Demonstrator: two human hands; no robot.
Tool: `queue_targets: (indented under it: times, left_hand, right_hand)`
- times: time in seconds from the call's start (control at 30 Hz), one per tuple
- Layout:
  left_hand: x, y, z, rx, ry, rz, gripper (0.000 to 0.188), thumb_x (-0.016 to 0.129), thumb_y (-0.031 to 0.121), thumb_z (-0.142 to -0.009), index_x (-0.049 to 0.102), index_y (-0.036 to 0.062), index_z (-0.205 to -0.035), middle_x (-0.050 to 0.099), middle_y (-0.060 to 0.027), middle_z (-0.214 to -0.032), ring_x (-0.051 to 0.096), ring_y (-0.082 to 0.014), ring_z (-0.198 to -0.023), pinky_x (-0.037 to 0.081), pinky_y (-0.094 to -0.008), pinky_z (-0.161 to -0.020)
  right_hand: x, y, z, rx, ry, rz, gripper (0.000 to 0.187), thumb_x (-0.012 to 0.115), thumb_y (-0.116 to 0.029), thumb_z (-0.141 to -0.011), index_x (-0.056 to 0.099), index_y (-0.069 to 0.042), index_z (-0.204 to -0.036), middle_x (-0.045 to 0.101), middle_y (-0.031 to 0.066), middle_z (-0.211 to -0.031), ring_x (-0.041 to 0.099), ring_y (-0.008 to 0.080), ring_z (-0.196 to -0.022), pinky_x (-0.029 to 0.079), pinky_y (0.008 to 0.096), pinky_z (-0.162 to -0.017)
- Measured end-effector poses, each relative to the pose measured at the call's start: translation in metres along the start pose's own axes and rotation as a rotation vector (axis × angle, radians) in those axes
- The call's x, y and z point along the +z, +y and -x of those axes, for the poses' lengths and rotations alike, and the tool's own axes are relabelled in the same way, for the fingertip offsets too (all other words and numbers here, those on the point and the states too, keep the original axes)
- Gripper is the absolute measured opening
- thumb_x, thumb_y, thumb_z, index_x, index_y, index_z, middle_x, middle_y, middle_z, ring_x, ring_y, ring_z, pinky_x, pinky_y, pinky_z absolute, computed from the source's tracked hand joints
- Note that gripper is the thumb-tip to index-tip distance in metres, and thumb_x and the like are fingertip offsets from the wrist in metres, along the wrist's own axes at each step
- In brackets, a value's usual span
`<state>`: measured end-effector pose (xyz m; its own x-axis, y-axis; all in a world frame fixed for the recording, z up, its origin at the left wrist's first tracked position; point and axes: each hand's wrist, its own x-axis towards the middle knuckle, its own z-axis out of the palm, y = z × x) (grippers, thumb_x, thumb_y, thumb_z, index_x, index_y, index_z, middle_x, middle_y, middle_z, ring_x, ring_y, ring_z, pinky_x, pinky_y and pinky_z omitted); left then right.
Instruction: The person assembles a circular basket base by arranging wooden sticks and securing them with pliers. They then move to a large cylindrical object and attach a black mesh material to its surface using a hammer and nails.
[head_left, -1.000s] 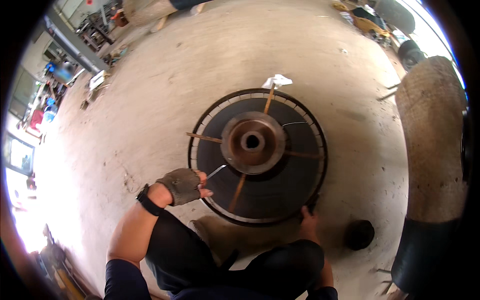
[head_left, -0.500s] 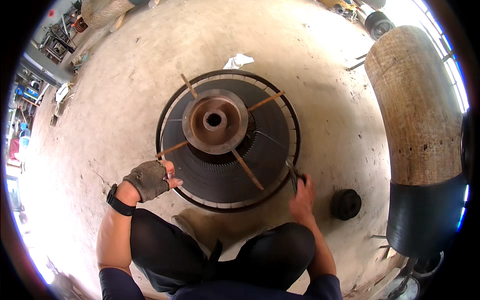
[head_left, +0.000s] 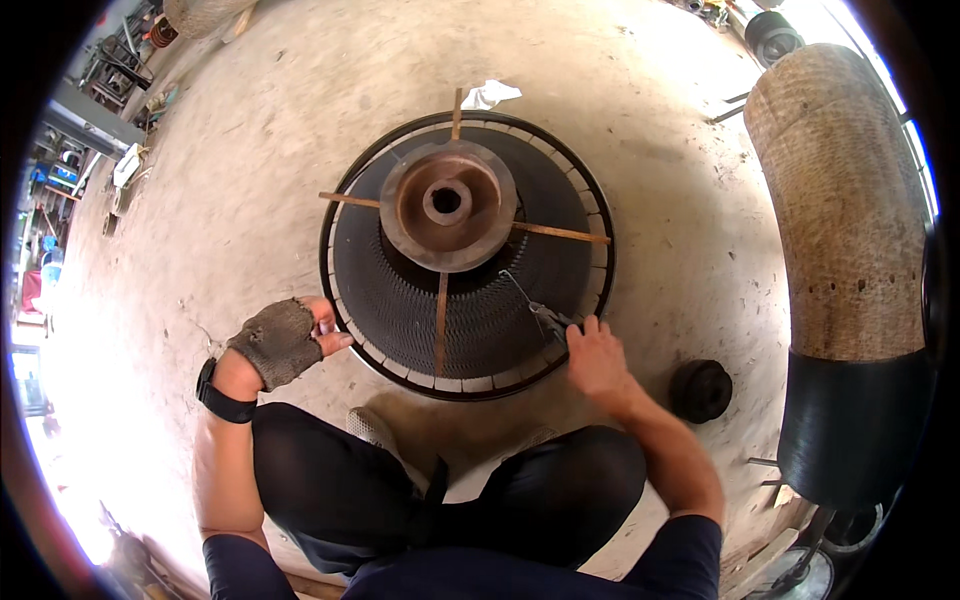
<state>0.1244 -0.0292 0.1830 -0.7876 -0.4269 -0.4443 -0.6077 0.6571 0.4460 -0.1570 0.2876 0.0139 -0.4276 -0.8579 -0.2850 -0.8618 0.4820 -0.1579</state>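
In front of my knees lies a big round assembly: a black ring rim (head_left: 604,275) laced by short ties to a dark ribbed cone (head_left: 390,310). On top sits a rusty metal pulley (head_left: 405,235) with a bored hub. Thin brown strips (head_left: 560,233) stick out from beneath it. My left hand (head_left: 282,342), in a fingerless knit glove, is closed at the rim's lower left, thumb and fingers about its edge. My right hand (head_left: 597,358), bare, grips pliers (head_left: 549,320) over the lower right. Their jaws meet a thin bent wire (head_left: 516,285) lying on the cone.
A black cylindrical part (head_left: 700,391) stands on the floor to the right. Beyond it lies a large fibre-wrapped roll (head_left: 840,200) with a black lower end. A white rag (head_left: 491,95) lies behind the assembly. Tools and racks (head_left: 120,65) line the far left.
The assembly has turned clockwise, carrying its brown strips round. My right hand has brought the pliers inward from the rim onto the bent wire. My left hand stays by the rim.
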Motion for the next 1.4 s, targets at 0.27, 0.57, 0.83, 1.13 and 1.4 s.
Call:
queue_targets:
  times: [0.27,0.57,0.83,1.13,1.4]
  left_hand:
    - [0.001,0.01,0.001,0.09,-0.022,0.015,0.033,0.076,0.032,-0.086,0.059,0.0044,-0.083,0.062,-0.0131,-0.077,0.061,-0.029,-0.073,0.049,-0.0392,-0.067]
    - [0.043,0.026,-0.026,0.453,-0.127,-0.176,0.032,0.07,0.035,-0.086,0.059,0.0058,-0.091,0.062,-0.0143,-0.086,0.063,-0.0352,-0.085,0.049,-0.0451,-0.074]
    - [0.083,0.074,-0.072,0.832,0.096,-0.549,0.024,0.068,0.026,-0.082,0.058,0.0112,-0.098,0.054,-0.0062,-0.095,0.057,-0.0278,-0.088,0.047,-0.0419,-0.075]
    - [0.171,0.12,-0.169,0.797,0.276,-0.51,0.016,0.057,0.019,-0.086,0.061,0.0081,-0.097,0.055,-0.0101,-0.097,0.055,-0.0293,-0.098,0.047,-0.0417,-0.086]
    - [0.186,0.105,-0.182,0.771,0.196,-0.617,0.012,0.059,0.019,-0.086,0.066,0.0103,-0.089,0.061,-0.0093,-0.105,0.057,-0.0295,-0.107,0.043,-0.0477,-0.1]
  right_hand:
    - [-0.036,0.008,-0.008,-0.097,-0.282,-0.14,0.022,0.066,-0.012,-0.078,0.062,-0.002,-0.097,0.057,0.0227,-0.098,0.064,0.04,-0.088,0.055,0.0495,-0.075]
    - [-0.057,-0.008,-0.009,-0.045,-0.364,-0.171,0.024,0.061,-0.009,-0.078,0.066,0.0,-0.099,0.064,0.0258,-0.099,0.066,0.0446,-0.092,0.054,0.0511,-0.082]
    - [-0.016,0.012,0.029,-0.041,-0.132,-0.206,0.036,0.067,-0.01,-0.067,0.065,-0.002,-0.102,0.058,0.0223,-0.118,0.056,0.0428,-0.11,0.043,0.0529,-0.099]
    - [0.008,0.003,0.018,-0.118,0.079,-0.008,0.045,0.071,-0.012,-0.066,0.065,-0.003,-0.11,0.046,0.022,-0.134,0.043,0.0399,-0.129,0.019,0.0547,-0.12]
    - [0.021,-0.003,0.018,-0.088,0.077,-0.077,0.032,0.066,-0.009,-0.072,0.065,-0.003,-0.103,0.051,0.0195,-0.12,0.05,0.0384,-0.117,0.038,0.0526,-0.107]
